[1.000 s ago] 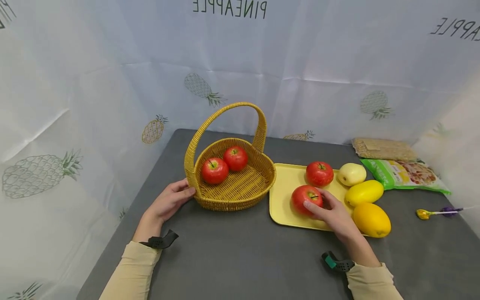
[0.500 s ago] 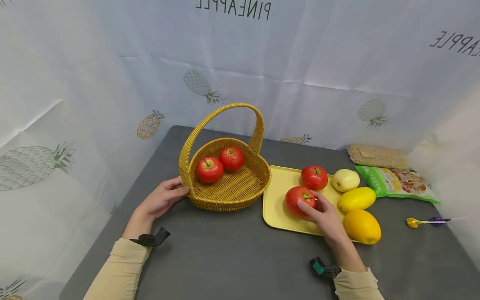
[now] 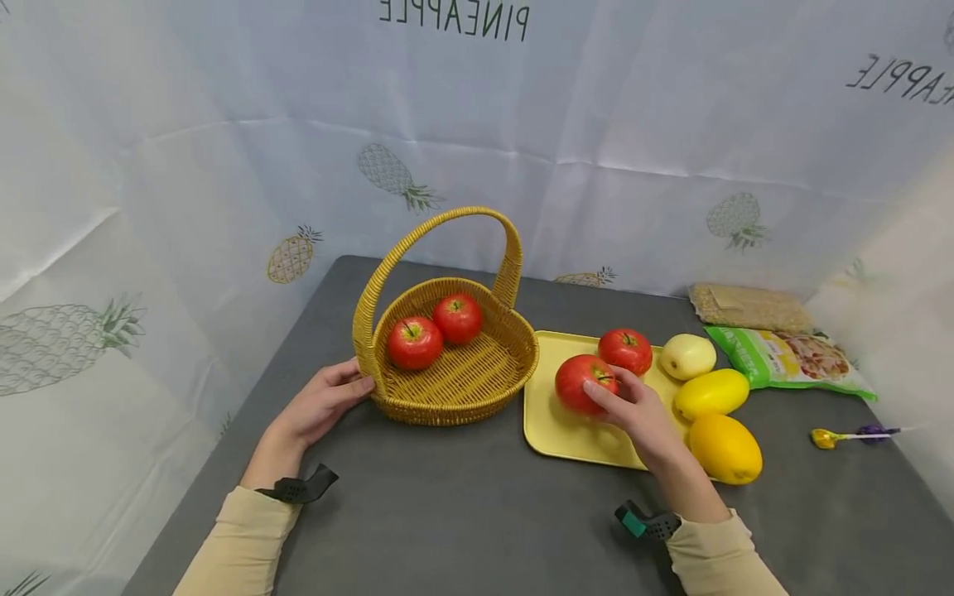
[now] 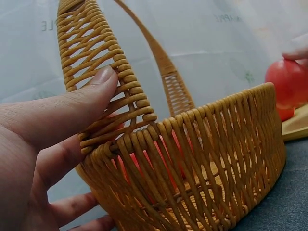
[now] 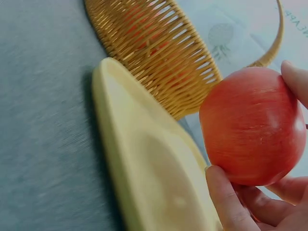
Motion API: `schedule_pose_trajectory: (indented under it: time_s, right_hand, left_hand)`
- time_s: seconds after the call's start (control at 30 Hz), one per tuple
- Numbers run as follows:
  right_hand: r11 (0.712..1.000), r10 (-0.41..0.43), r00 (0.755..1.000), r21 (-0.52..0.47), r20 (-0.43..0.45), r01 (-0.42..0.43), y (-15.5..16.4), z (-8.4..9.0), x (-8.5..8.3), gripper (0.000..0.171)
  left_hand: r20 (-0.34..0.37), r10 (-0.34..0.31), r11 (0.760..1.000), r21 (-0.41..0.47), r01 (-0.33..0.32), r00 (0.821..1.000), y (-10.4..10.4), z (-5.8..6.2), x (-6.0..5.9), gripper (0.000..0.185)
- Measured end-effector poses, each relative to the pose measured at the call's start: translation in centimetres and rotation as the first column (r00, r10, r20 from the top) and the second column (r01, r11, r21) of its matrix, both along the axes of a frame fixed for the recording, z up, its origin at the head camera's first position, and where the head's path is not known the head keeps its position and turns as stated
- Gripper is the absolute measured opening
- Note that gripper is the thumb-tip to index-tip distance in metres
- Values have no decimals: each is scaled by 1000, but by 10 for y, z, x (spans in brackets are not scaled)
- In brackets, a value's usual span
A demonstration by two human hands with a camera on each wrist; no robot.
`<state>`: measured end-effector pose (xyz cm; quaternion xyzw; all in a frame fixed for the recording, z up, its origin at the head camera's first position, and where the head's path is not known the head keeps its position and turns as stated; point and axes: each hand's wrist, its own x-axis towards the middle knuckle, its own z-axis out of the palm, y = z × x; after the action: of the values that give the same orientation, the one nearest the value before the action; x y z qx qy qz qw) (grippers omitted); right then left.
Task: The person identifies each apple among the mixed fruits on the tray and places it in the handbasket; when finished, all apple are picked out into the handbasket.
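My right hand (image 3: 647, 418) grips a red apple (image 5: 252, 126) between thumb and fingers. In the right wrist view this apple hangs above the yellow tray (image 3: 547, 434), its shadow falling on the tray. A wicker basket (image 3: 477, 372) with a tall arched handle stands left of the tray, two red apples (image 3: 415, 343) inside on its left half. My left hand (image 3: 320, 406) holds the basket at the handle's left base. Its thumb lies on the weave in the left wrist view, with fingers round the outer side. Another red apple (image 3: 625, 351) sits at the tray's back.
Along the tray's right side lie a pale fruit (image 3: 687, 357), a yellow oblong fruit (image 3: 711, 395) and an orange-yellow fruit (image 3: 725, 449). Farther right are a green food packet (image 3: 793, 358), a clear bag (image 3: 749, 309) and lollipops (image 3: 826, 439). A pineapple-print curtain (image 3: 477, 124) hangs behind.
The right hand has raised the gripped apple off the tray and moved it slightly left, towards the basket. The left hand stays at the basket; the head view has shifted a little.
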<state>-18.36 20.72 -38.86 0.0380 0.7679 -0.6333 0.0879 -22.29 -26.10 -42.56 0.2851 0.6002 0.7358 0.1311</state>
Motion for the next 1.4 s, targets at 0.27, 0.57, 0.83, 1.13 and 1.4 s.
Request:
schedule_pose_trajectory:
  time_s: [0.27, 0.57, 0.83, 1.13, 1.4]
  right_hand:
    - [998, 58, 998, -6, -23, -58, -3, 20, -8, 67]
    - [992, 129, 991, 22, -40, -128, -13, 40, -25, 70]
    - [983, 183, 983, 36, -29, -182, -25, 49, -37, 72]
    - [962, 246, 969, 132, -24, -241, -38, 57, -39, 73]
    - [932, 317, 944, 215, -88, -293, -60, 65, -48, 64]
  left_hand:
    - [8, 23, 1000, -16, -23, 1000, 4, -1, 2, 35]
    - [16, 37, 999, -29, -37, 999, 5, 3, 2, 34]
    - [27, 54, 998, -33, -53, 998, 3, 3, 3, 33]
    - [23, 54, 998, -30, -53, 998, 4, -1, 2, 32]
    - [35, 57, 998, -34, -56, 998, 4, -1, 4, 30]
